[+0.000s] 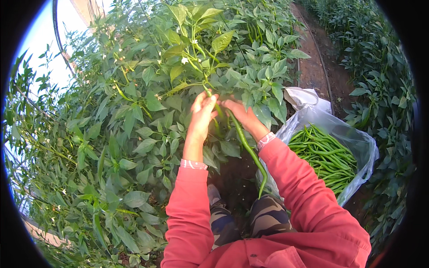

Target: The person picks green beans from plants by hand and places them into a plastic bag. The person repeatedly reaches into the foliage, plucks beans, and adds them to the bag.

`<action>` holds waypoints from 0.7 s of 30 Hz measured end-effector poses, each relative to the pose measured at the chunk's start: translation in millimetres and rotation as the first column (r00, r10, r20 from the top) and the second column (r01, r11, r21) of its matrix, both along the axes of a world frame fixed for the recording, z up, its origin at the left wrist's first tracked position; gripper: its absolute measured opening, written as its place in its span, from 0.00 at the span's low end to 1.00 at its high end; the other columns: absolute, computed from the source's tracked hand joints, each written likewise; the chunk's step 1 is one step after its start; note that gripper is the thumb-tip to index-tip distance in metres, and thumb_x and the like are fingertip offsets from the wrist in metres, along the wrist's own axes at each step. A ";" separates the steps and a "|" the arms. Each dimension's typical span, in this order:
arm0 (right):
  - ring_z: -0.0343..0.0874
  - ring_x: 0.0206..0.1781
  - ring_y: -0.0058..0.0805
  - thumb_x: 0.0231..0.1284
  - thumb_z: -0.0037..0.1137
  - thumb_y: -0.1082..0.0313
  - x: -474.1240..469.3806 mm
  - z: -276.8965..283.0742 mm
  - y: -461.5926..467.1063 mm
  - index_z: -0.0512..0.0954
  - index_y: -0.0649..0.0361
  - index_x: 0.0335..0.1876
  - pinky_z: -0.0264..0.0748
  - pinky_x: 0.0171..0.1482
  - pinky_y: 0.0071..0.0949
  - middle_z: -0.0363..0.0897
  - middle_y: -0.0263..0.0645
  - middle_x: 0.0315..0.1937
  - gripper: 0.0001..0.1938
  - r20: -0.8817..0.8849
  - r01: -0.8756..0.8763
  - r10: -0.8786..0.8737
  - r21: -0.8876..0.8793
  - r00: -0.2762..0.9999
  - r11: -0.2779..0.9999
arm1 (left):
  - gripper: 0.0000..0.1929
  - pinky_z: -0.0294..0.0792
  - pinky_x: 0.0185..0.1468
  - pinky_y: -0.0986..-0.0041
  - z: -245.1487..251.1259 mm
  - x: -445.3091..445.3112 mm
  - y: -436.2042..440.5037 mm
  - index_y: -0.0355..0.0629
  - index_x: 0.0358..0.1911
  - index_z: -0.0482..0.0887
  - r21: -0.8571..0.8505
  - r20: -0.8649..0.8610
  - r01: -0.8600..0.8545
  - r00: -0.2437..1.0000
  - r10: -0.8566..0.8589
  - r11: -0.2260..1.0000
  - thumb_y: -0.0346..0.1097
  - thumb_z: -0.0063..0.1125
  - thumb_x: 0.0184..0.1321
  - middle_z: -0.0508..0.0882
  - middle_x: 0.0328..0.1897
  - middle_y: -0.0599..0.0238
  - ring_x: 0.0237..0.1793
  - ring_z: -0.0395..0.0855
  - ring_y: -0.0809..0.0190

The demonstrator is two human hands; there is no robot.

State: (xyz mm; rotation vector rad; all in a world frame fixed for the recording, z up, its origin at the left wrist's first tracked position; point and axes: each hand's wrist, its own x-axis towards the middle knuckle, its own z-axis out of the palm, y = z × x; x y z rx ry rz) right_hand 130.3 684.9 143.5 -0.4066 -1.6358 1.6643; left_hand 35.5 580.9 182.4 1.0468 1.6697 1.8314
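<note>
My left hand (202,109) is raised among the leaves of a pepper plant (187,63). Its thumb and fingers pinch a green stalk (208,91); whether this is stem or the top of a pepper I cannot tell. Close beside it on the right, my right hand (243,115) holds a long green chili pepper (246,144) by its upper end. That pepper hangs down past my right wrist, its tip in front of my knee. Leaves partly cover the right fingers. Below the left fingers, another green pepper (217,125) shows blurred in the foliage.
A clear plastic bag (365,160), opened wide, stands at my right with a heap of green chili peppers (325,154) in it. White cloth or sheeting (306,97) lies at its far edge. Beyond runs a soil path (313,63) with a thin hose (323,63). Dense plants flank both sides.
</note>
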 end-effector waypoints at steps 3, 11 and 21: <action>0.67 0.19 0.19 0.58 0.53 0.58 23.5 35.0 6.1 0.77 0.60 0.31 0.62 0.26 0.18 0.69 0.30 0.14 0.12 0.015 -0.132 0.140 -0.236 0.990 0.963 | 0.24 0.69 0.56 0.61 -1.0 -3.6 6.0 0.40 0.64 0.62 0.221 0.255 0.085 0.957 -0.141 0.972 0.40 0.47 0.66 0.75 0.59 0.56 0.57 0.75 0.57; 0.77 0.31 0.27 0.54 0.51 0.67 36.1 81.2 18.2 0.74 0.66 0.35 0.72 0.34 0.26 0.79 0.40 0.27 0.09 -0.046 0.119 -0.110 0.314 0.993 0.942 | 0.26 0.73 0.52 0.66 11.1 13.8 33.2 0.40 0.67 0.60 0.022 -0.045 0.011 0.999 -0.010 1.000 0.23 0.34 0.64 0.69 0.65 0.52 0.57 0.75 0.58; 0.76 0.23 0.22 0.50 0.57 0.63 23.4 92.1 29.6 0.80 0.63 0.42 0.72 0.29 0.25 0.78 0.39 0.20 0.15 0.206 -0.016 -0.097 0.488 0.974 0.873 | 0.15 0.74 0.36 0.77 23.6 -4.0 45.1 0.32 0.51 0.76 0.016 -0.339 -0.170 0.926 0.166 0.985 0.27 0.51 0.60 0.82 0.46 0.59 0.42 0.83 0.65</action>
